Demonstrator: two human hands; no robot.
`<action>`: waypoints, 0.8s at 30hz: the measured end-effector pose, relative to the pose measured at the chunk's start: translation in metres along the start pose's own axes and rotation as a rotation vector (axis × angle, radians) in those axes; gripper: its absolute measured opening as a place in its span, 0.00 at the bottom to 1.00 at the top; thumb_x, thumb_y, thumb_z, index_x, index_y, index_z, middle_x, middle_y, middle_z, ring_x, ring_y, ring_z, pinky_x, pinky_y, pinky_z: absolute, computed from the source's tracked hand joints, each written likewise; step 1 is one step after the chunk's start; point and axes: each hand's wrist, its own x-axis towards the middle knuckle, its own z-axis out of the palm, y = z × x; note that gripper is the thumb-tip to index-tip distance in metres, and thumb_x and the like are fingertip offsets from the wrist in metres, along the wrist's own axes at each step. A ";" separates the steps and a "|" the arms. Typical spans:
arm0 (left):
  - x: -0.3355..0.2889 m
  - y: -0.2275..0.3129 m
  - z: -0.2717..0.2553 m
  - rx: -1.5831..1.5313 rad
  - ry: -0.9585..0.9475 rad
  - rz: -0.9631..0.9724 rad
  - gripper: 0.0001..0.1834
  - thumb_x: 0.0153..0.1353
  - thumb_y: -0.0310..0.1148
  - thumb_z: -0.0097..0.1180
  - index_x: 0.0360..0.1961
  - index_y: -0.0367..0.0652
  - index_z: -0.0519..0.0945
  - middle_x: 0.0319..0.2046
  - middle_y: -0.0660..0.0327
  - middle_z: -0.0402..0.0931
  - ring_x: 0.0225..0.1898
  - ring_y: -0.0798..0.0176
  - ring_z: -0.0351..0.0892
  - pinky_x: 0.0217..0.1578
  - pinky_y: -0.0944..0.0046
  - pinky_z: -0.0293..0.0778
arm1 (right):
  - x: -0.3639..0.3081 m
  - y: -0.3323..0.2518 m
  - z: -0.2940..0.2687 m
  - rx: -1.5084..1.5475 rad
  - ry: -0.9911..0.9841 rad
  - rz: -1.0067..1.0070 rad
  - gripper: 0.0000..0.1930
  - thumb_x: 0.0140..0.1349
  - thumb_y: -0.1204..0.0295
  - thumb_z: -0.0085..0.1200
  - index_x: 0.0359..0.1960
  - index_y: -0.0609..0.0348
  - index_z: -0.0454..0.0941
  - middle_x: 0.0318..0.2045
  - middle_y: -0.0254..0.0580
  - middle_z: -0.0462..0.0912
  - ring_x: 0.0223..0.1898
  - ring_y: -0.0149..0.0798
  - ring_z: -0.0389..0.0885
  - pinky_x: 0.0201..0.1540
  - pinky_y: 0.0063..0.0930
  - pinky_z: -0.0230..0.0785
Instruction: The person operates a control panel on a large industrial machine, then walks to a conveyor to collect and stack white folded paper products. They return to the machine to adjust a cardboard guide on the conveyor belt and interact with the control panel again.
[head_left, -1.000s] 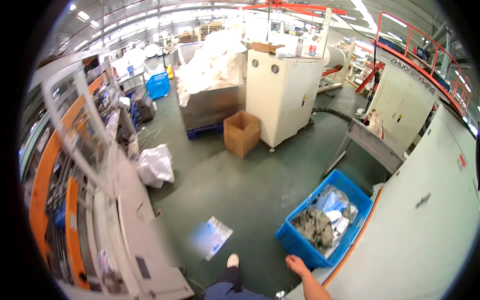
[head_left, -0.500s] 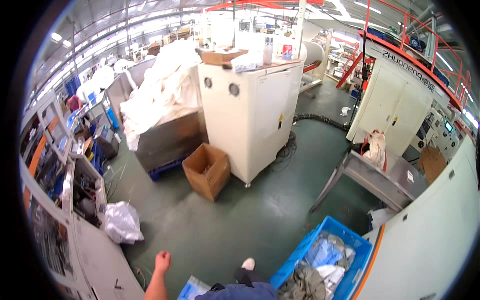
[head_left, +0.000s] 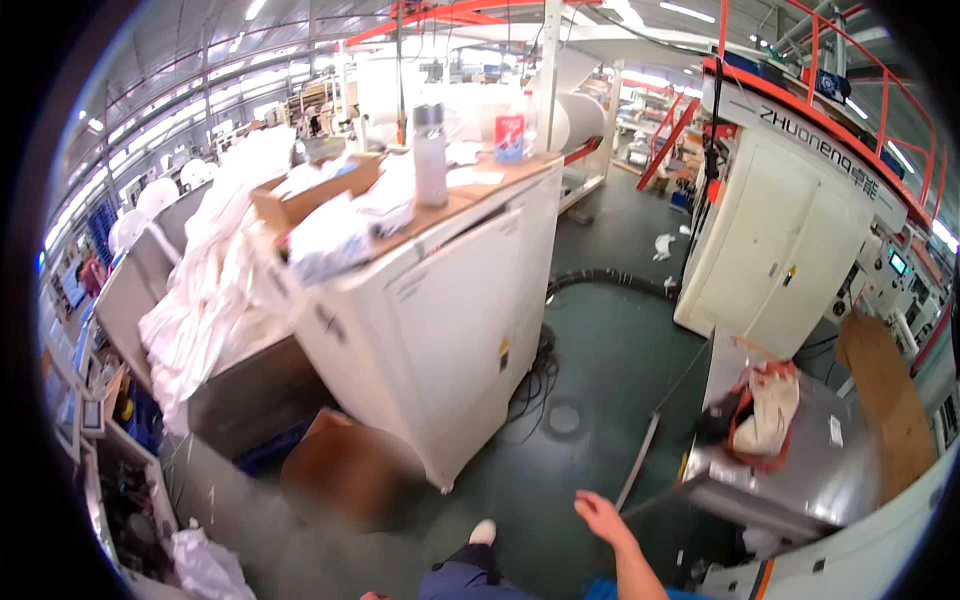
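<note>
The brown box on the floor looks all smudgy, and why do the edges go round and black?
Head view: the brown box is smeared into a soft blur, while the white cabinet beside it is sharp. The fisheye lens bends straight lines near the rim and leaves black corners. Ceiling lights glare white. The right hand is slightly soft.

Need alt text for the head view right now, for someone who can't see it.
The person's empty right hand hangs over a green workshop floor, beside a metal table holding a red and white bag. Ahead stands a white cabinet topped with a bottle and clutter.
</note>
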 end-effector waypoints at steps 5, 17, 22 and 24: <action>0.120 0.392 0.056 0.897 -0.044 0.550 0.25 0.59 0.54 0.48 0.35 0.40 0.82 0.34 0.47 0.81 0.39 0.44 0.81 0.43 0.49 0.75 | 0.074 0.060 -0.070 0.443 0.090 0.379 0.20 0.66 0.64 0.52 0.54 0.64 0.73 0.37 0.40 0.82 0.38 0.31 0.80 0.39 0.22 0.71; 0.255 0.924 0.259 0.821 0.077 0.851 0.21 0.61 0.48 0.50 0.43 0.42 0.81 0.34 0.52 0.82 0.37 0.51 0.82 0.40 0.54 0.76 | 0.353 0.068 -0.321 0.750 0.336 0.392 0.31 0.67 0.53 0.49 0.63 0.64 0.64 0.56 0.54 0.73 0.54 0.47 0.76 0.56 0.38 0.70; 0.335 0.936 0.273 1.044 -0.279 0.259 0.20 0.60 0.47 0.50 0.31 0.39 0.79 0.20 0.53 0.79 0.21 0.52 0.80 0.27 0.52 0.77 | 0.570 0.044 -0.481 0.636 0.313 0.169 0.21 0.68 0.65 0.49 0.58 0.65 0.69 0.47 0.44 0.80 0.46 0.36 0.79 0.52 0.30 0.71; 0.348 0.952 0.275 0.910 -0.282 0.129 0.17 0.60 0.45 0.49 0.30 0.40 0.79 0.20 0.54 0.78 0.21 0.53 0.80 0.26 0.51 0.77 | 0.647 0.050 -0.538 0.535 0.302 0.090 0.22 0.67 0.65 0.52 0.59 0.64 0.69 0.48 0.42 0.79 0.48 0.31 0.77 0.52 0.26 0.69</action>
